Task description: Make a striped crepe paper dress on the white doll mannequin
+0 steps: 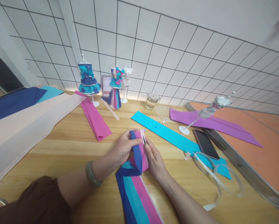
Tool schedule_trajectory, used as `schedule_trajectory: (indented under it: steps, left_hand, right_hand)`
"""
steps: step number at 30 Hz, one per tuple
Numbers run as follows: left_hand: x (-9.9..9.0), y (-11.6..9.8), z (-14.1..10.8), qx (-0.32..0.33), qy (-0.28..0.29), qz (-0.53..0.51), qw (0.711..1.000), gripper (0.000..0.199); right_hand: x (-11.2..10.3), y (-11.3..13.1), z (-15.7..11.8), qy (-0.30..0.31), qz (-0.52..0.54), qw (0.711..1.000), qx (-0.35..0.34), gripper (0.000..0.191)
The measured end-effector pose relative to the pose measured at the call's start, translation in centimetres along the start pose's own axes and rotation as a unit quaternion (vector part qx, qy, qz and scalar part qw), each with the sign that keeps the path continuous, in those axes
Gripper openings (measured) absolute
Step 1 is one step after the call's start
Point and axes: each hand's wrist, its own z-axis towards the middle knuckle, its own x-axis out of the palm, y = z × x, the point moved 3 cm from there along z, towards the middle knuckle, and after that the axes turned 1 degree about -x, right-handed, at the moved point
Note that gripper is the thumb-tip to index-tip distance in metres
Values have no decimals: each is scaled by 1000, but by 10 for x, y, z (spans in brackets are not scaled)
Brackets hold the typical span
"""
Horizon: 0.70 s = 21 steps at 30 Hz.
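Observation:
A striped strip [137, 193] in navy, turquoise, pink and white runs from the table's front edge up to my hands, its upper end folded back. My left hand [123, 147] is closed on the folded end, thumb across the navy band. On the other side, my right hand [154, 158] pinches a small dark pointed tool [144, 139] against the strip's white edge. Most of that tool is hidden by my fingers, so its kind cannot be told. A bright blue strip [163, 129] lies just beyond my right hand.
Small mannequins in dresses [89, 79] [116, 84] and a bare one [127, 74] stand by the tiled wall. Another mannequin [211, 107] leans at right near a phone [206, 143], white ribbon [214, 175] and purple strip [233, 126]. A glass cup [152, 102] stands behind; a pink strip [92, 116] lies left.

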Motion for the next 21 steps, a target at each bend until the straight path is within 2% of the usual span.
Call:
schedule_trajectory:
  steps: [8,15,21]
  left_hand:
    - [-7,-1,6,6,-26,0,1000,51]
    - [-1,3,2,17,-15,-1,1000,53]
    - [2,7,-3,10,-30,14,999,51]
  right_hand:
    - [2,0,-2,28,14,999,-9,52]
    - [0,-4,-3,7,13,1000,10,52]
    - [-1,-4,-2,-5,26,999,25,53]
